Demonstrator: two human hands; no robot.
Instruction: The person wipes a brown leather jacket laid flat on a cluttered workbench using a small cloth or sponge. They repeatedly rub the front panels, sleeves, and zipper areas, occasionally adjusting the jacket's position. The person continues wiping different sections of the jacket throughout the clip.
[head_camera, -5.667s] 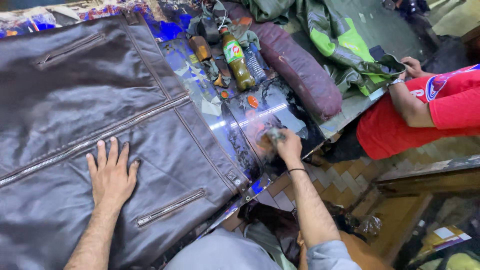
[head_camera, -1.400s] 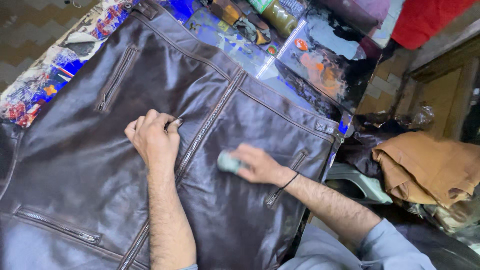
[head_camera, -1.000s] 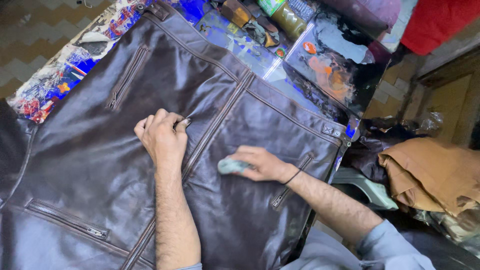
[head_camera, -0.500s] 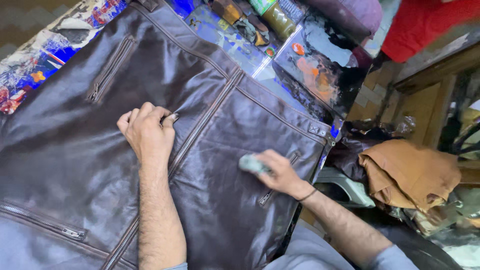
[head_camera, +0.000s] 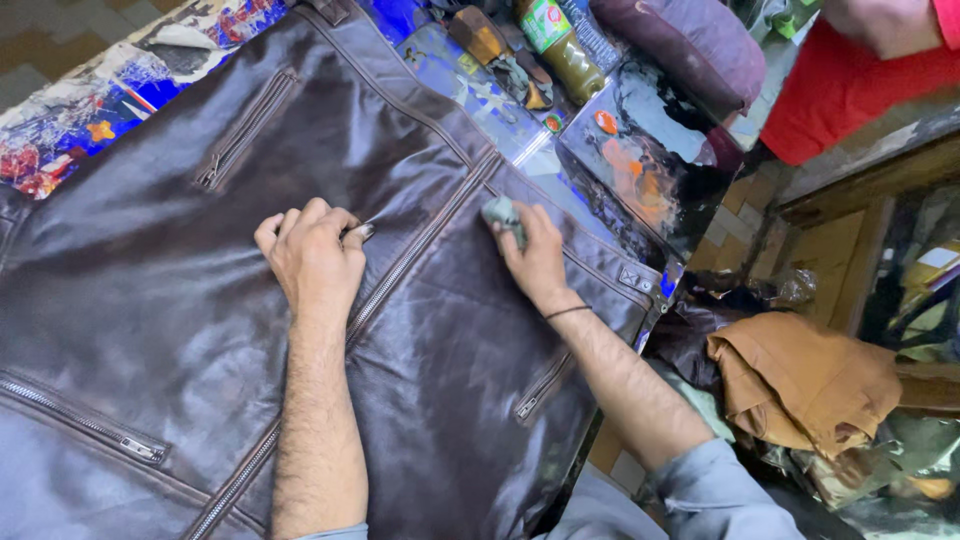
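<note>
Leather jacket (head_camera: 200, 350), dark brown, lies flat across the table (head_camera: 90, 110), front up. Its long axis, along the centre zipper (head_camera: 400, 270), runs from lower left to upper right. Right hem sits at the table's edge near the glass panel (head_camera: 640, 150); past that edge we see a tan folded garment (head_camera: 800, 380) lower down.

Our left hand (head_camera: 312, 260) rests curled, knuckles up, pinching a fold of leather just left of the zipper. Our right hand (head_camera: 535, 255) has its fingers closed around a small grey-green sponge (head_camera: 500, 212), pressed on the right panel near the zipper's upper end.

Open leather to sweep: plenty toward the lower right panel, little toward the hem.

Count: three pocket zippers visible, one centre zipper, one bottle (head_camera: 558, 40) above the jacket, one person in red (head_camera: 860, 70) at top right.
</note>
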